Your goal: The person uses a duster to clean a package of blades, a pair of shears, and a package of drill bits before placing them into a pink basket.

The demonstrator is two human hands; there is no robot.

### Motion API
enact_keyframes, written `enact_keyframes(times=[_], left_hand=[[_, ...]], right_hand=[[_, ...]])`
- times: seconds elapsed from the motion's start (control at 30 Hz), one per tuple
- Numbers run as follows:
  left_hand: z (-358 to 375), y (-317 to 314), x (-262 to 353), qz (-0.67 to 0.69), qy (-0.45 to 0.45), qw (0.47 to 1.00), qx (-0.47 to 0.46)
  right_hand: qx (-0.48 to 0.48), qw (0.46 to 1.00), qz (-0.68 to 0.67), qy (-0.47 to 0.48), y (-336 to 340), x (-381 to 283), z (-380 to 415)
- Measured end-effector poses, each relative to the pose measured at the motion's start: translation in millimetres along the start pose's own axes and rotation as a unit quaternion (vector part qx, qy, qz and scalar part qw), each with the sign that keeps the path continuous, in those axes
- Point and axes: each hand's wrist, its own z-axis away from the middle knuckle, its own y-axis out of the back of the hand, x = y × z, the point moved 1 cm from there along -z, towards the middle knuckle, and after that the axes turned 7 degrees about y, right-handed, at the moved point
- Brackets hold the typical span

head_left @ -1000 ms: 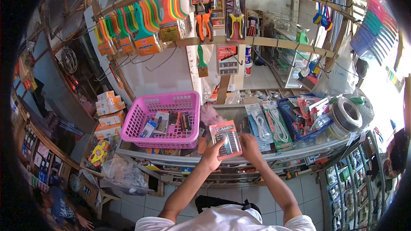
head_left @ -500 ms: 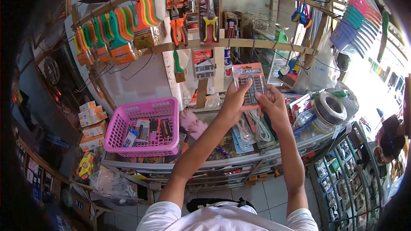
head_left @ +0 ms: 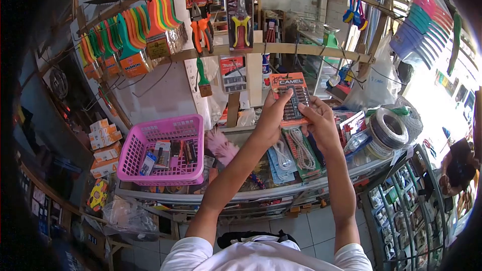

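Note:
Both of my hands hold up an orange blister pack (head_left: pixel 291 81) marked CAMEL, with rows of small dark pieces under clear plastic. My left hand (head_left: pixel 271 115) grips its left side, thumb lying across the front. On the right edge, my right hand (head_left: pixel 321 123) is closed with its thumb pressed on the plastic. The pack is tilted slightly and its lettering faces me. Below it, packaged white cords (head_left: pixel 301 150) lie on the glass counter (head_left: pixel 241 186). What the small pieces are, I cannot make out.
A pink basket (head_left: pixel 160 176) with several small packs stands at the left of the counter, beside a pink feather duster (head_left: pixel 222 147). Stacked small boxes (head_left: pixel 105 145) are farther left. Wire coils (head_left: pixel 387 128) sit at right. Brushes (head_left: pixel 133 65) and pliers (head_left: pixel 202 32) hang from wooden rails above.
My view has shifted slightly, so the basket and hanging tools appear farther left. The pack stays in both hands, its print now clearer and less glary.

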Motion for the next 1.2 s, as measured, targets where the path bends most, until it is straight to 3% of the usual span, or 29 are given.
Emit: enact_keyframes(times=[0.23, 0.33, 0.47, 0.6, 0.8, 1.13, 1.2], left_hand=[[-7, 25, -9, -0.05, 0.005, 0.998, 0.039], [-20, 44, -18, -0.135, -0.064, 0.976, 0.156], [-1, 66, -32, -0.248, -0.168, 0.934, 0.197], [55, 83, -23, -0.354, -0.07, 0.92, 0.156], [140, 110, 16, -0.399, -0.005, 0.914, 0.079], [226, 173, 80, -0.403, 0.059, 0.895, 0.183], [231, 186, 93, -0.411, 0.078, 0.887, 0.194]], right_hand=[[0.008, 1.0, 0.008, 0.004, 8, 48, -16], [0.001, 0.999, 0.036, 0.01, 13, 79, -44], [-0.01, 0.996, 0.069, 0.049, 27, 140, -107], [0.022, 0.997, 0.072, -0.006, 22, 171, -148], [0.021, 0.998, 0.046, 0.027, 27, 219, -206], [0.033, 0.999, -0.002, 0.011, 22, 240, -227], [0.034, 0.999, 0.041, 0.003, 24, 234, -221]])
